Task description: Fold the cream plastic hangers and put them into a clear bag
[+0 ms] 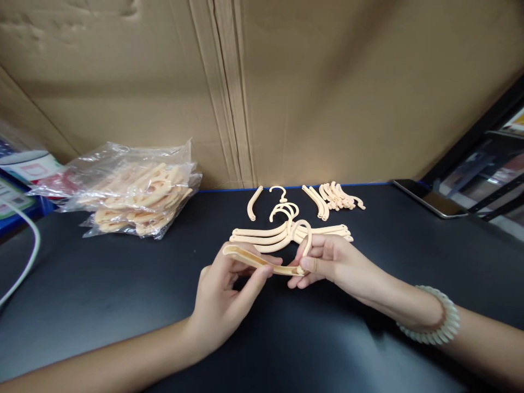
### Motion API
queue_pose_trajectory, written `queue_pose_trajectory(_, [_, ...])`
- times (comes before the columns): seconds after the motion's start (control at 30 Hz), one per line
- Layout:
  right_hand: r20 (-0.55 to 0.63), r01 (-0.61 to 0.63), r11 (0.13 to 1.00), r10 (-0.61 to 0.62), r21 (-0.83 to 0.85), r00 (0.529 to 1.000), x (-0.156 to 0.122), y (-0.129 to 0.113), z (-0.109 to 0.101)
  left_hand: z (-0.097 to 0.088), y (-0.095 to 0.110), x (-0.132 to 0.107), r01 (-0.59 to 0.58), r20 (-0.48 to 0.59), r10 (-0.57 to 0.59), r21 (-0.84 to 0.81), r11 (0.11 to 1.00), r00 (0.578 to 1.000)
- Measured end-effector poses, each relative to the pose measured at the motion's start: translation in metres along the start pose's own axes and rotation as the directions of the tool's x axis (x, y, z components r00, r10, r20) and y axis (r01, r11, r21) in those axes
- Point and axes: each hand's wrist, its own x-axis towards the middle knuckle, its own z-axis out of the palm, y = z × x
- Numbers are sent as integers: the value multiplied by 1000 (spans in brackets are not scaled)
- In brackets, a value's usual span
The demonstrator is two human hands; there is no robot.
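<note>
My left hand (229, 289) pinches a cream plastic hanger arm (248, 257) between thumb and fingers, its hollow side turned up toward me. At the arm's right end, my right hand (331, 259) grips a curved hanger hook (307, 234) by its base. Hook and arm meet there, but I cannot tell whether they are locked together. Just behind my hands lie several assembled hangers (262, 233), overlapping on the black table. Farther back are a single loose arm (254, 203), a lone hook (278, 191), a few stacked arms (316, 202) and a pile of hooks (338, 195).
Clear plastic bags of hanger parts (143, 191) sit at the back left. A phone (428, 197) lies at the back right, near a dark rack. Cardboard (347, 98) walls the back edge. A white cable (33, 234) curves along the left.
</note>
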Motion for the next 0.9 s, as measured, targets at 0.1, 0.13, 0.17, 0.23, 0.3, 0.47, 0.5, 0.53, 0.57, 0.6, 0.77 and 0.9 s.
queue_pose_trajectory(0.1, [13,-28,999,27,32,1000,0,-1,0,0,0,-1,-2,0,2,6,1000,1000])
queue_pose_trajectory(0.13, [17,-35,998,34,43,999,-1,-1,0,0,0,-1,-3,-2,3,7,1000,1000])
queue_pose_trajectory(0.17, [20,-42,998,41,52,999,-1,-2,0,-1,0,-1,-2,-2,2,5,1000,1000])
queue_pose_trajectory(0.23, [28,-57,996,55,70,998,-2,-3,0,-1,1,-1,2,0,-2,-3,1000,1000])
queue_pose_trajectory(0.3, [42,-68,994,64,89,997,-2,-4,0,-1,1,-1,5,1,-5,-9,1000,1000])
queue_pose_trajectory(0.47, [78,-97,986,87,134,993,-3,-4,-3,-2,4,-1,2,5,-2,19,1000,1000])
queue_pose_trajectory(0.5, [86,-105,985,93,138,992,-3,-4,-4,-2,5,0,1,4,-2,23,1000,1000])
queue_pose_trajectory(0.53, [95,-111,984,98,140,991,-2,-4,-5,-2,5,0,1,4,-1,23,1000,1000])
queue_pose_trajectory(0.57, [102,-115,983,101,142,990,-2,-4,-5,-2,6,0,-1,1,1,22,1000,1000])
queue_pose_trajectory(0.6, [109,-118,982,102,144,989,-2,-4,-6,-2,7,0,-3,-2,3,22,1000,1000])
queue_pose_trajectory(0.77, [137,-116,981,94,158,986,-2,-6,-6,-2,7,-1,-46,-10,46,31,998,999])
queue_pose_trajectory(0.9, [114,-98,985,83,139,990,-4,-7,-4,-2,5,-2,-67,-20,68,34,997,997])
